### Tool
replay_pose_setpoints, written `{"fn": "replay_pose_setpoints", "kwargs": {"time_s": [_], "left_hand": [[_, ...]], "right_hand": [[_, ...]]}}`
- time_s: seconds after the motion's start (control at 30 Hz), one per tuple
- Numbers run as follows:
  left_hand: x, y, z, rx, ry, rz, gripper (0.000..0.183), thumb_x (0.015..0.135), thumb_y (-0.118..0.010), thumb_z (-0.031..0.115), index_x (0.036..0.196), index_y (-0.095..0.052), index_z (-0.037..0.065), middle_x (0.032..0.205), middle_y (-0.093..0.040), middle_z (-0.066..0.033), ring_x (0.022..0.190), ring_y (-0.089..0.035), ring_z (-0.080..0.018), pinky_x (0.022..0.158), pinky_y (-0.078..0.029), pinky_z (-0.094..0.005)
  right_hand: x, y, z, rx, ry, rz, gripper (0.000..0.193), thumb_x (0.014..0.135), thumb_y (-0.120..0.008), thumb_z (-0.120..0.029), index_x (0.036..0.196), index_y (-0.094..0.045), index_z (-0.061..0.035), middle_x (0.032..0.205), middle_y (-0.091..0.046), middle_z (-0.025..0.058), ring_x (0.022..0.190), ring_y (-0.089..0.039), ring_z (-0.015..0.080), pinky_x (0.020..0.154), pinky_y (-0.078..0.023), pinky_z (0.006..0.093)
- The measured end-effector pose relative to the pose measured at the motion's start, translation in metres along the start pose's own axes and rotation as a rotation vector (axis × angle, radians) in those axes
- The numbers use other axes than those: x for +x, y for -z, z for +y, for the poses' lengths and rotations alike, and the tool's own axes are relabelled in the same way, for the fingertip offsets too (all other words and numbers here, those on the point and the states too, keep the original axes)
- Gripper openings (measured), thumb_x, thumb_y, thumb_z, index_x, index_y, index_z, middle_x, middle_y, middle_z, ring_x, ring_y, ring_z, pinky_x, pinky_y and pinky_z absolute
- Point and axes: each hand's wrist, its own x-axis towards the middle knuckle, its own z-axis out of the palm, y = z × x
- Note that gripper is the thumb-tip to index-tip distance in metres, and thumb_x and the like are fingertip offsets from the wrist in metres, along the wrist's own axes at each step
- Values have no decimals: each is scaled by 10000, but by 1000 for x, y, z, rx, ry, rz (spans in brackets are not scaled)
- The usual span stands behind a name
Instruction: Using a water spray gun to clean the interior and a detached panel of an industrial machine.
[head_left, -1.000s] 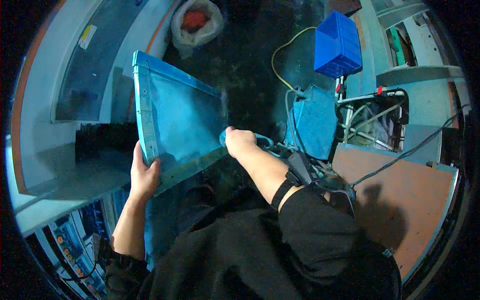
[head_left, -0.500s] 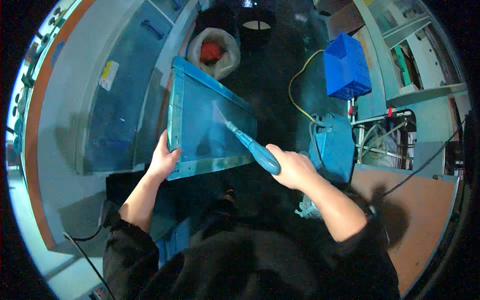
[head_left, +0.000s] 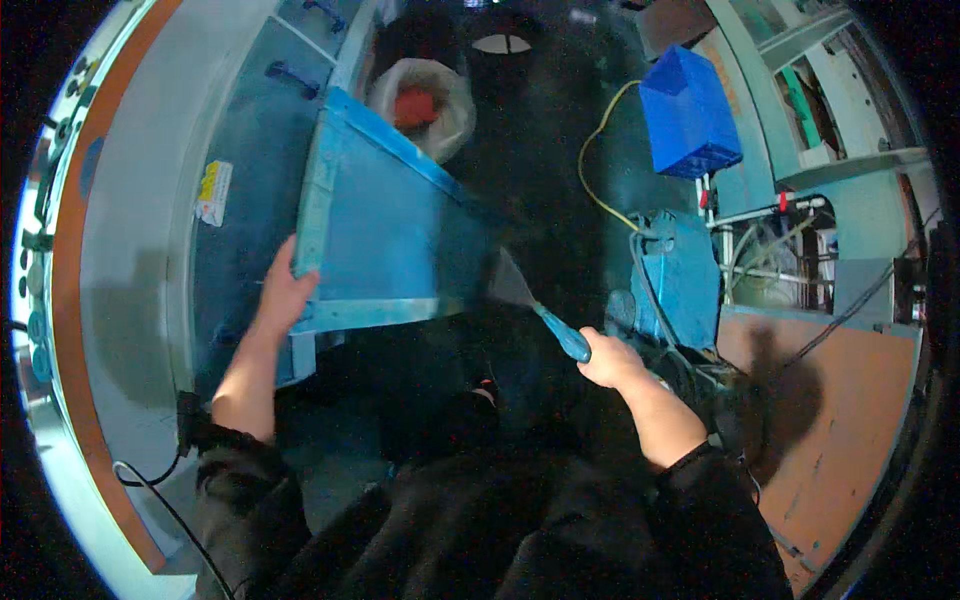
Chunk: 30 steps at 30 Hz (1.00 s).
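My left hand (head_left: 290,288) is closed on the near left corner of a flat blue-green screen frame (head_left: 316,190). A taut, see-through sheet fills the frame, which is held tilted in front of me. In my right hand (head_left: 612,360) is a putty knife (head_left: 563,335) with a blue handle, the fingers wrapped round its rear end. Its wide, thin blade points up and left, just off the frame's right side and apart from the sheet.
Beyond the frame stands a bin with a pale liner (head_left: 455,115), a red thing (head_left: 412,106) inside. At right are a blue crate (head_left: 690,115), a yellow hose (head_left: 583,165), a blue boxy unit (head_left: 685,280) and an orange-brown board (head_left: 820,400). Cabinets line the left.
The putty knife has come off the sheet, moving right and toward me with my right hand. My left hand has shifted the frame left.
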Motion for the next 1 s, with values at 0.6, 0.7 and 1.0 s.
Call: {"fn": "replay_pose_setpoints", "kwargs": {"time_s": [0.6, 0.7, 1.0], "left_hand": [[12, 75, 29, 850, -154, 255, 580, 811, -661, 44, 1365, -504, 117, 1361, -511, -124, 1206, -518, -385, 964, -464, -487], [12, 77, 34, 1020, -295, 307, 558, 794, -649, 45, 1332, -533, 132, 1349, -504, -93, 1226, -498, -348, 967, -451, -500], [-22, 29, 41, 951, -295, 156, 467, 794, -671, 104, 1253, -586, 117, 1371, -497, -111, 1290, -446, -330, 1025, -407, -508]], "right_hand": [[-53, 7, -67, 26, 319, -22, 384, 862, -605, -259, 1220, -488, -187, 960, -703, 178, 882, -683, 404, 753, -541, 544], [-49, 6, -55, 2, 254, -16, 445, 854, -610, -264, 1276, -482, -207, 983, -699, 195, 928, -666, 411, 793, -519, 531], [-51, 14, -32, -78, 137, 34, 376, 855, -608, -266, 1202, -507, -164, 1029, -704, 184, 946, -679, 410, 816, -542, 528]]}}
